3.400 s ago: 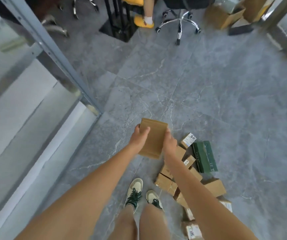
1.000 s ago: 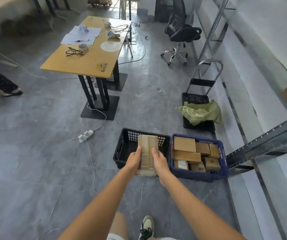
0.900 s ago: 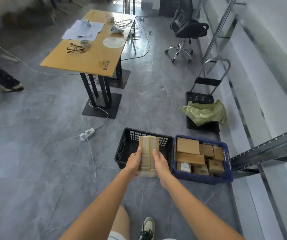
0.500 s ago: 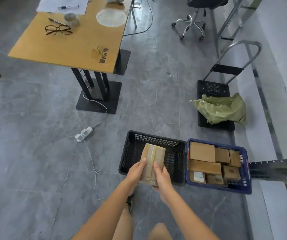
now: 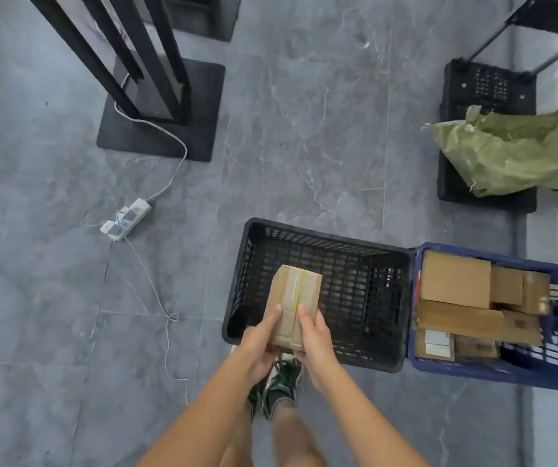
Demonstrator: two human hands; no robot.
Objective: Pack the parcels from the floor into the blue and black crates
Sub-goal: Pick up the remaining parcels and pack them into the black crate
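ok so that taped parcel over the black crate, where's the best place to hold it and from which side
Take the parcel by its two long side faces near the end closest to the body, one hand from each side, as the left hand and right hand do now. It is long, flat-sided and tilted away over the black crate, so this grip leaves the far end free to go down.

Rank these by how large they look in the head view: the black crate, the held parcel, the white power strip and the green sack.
1. black crate
2. green sack, partly cut off by the frame edge, so unsure
3. parcel, though it is held nearer the camera
4. power strip
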